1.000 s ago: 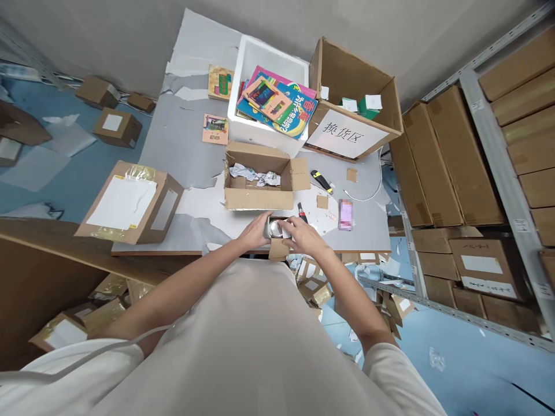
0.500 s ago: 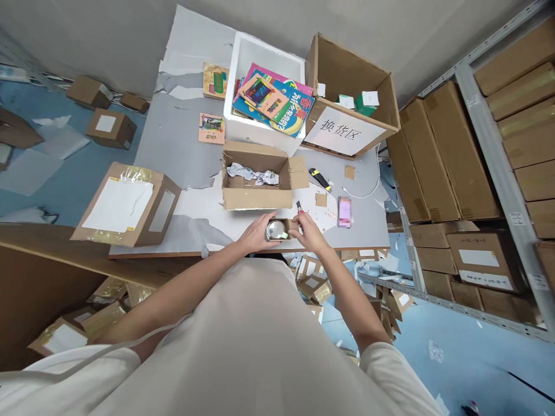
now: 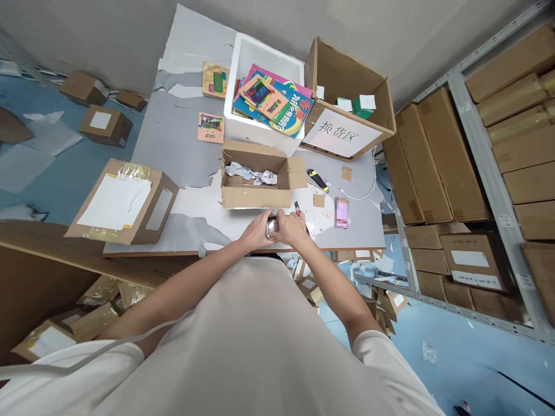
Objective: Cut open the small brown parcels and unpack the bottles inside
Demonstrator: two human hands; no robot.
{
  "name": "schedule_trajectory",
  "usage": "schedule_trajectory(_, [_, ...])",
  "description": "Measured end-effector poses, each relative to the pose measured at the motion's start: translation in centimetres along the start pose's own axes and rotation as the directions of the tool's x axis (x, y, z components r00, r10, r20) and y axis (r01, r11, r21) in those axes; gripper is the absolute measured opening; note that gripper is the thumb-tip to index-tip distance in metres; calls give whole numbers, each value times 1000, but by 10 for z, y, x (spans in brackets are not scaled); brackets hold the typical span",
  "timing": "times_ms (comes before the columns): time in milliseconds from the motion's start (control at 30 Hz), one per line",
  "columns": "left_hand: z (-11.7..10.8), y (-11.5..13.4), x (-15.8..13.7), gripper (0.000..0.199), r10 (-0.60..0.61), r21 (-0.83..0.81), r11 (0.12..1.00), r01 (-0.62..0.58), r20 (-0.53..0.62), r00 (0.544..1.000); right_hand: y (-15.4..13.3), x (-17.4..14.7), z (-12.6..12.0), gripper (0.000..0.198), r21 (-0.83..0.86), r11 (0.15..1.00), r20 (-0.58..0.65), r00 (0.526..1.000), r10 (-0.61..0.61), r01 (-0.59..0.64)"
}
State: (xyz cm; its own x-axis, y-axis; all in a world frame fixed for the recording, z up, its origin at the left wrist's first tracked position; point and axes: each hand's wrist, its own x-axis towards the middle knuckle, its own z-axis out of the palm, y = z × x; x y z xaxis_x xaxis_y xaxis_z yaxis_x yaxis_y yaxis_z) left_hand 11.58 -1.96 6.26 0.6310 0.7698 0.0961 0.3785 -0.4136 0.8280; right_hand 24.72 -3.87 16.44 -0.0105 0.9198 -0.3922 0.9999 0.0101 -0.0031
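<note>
Small package (image 3: 272,227) with a shiny, silvery round top is held just at the near edge of the desk (image 3: 173,150), in front of our body. We see only part of it; its sides are mostly covered by the hands. The grip of the left hand (image 3: 256,233) is closed along its left side. The right hand (image 3: 292,229) bends over its right side, and we cannot tell what exactly its grip is pinching.

Just beyond the hands we see an open carton (image 3: 256,199), its right flap folded outward, with crumpled printed paper (image 3: 265,178) on the bottom. Behind this carton stands a white foam box (image 3: 260,132), in which colourful books (image 3: 292,110) lie in a slanted pile, reaching over its rim. To the right of it, a larger open carton (image 3: 347,72) carries a white sheet with handwritten characters, and inside are small green and white boxes (image 3: 364,107). On the left of the desk we find a taped box (image 3: 125,202) with a white label. A black and yellow cutter (image 3: 318,180) lies to the right of the open carton.
</note>
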Motion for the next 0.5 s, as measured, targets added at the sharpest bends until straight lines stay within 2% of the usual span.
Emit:
schedule_trajectory(100, [1,-1,-2,94,4,8,1000,-4,-4,1000,-2,-7,-7,46,22,1000,-37,999,0,1])
schedule_trajectory(233, [-1,-1,0,92,-18,10,1000,19,-39,999,6,-29,-31,38,79,994,-242,969,-53,74])
schedule_trajectory(300, [-5,1,2,93,-37,3,999,37,-54,998,15,-39,-53,33,129,978,-371,923,-104,162])
schedule_trajectory(367, [-11,5,3,98,-61,-14,998,60,-59,996,25,-44,-79,27,200,954,-497,862,-97,223])
schedule_trajectory(433, [-17,12,2,107,-68,-45,997,66,-60,996,34,-44,-105,21,287,926,-601,799,-25,244])
schedule_trajectory(500, [-22,23,2,115,-46,-103,994,34,-114,992,40,-40,-126,19,372,893,-668,741,68,254])
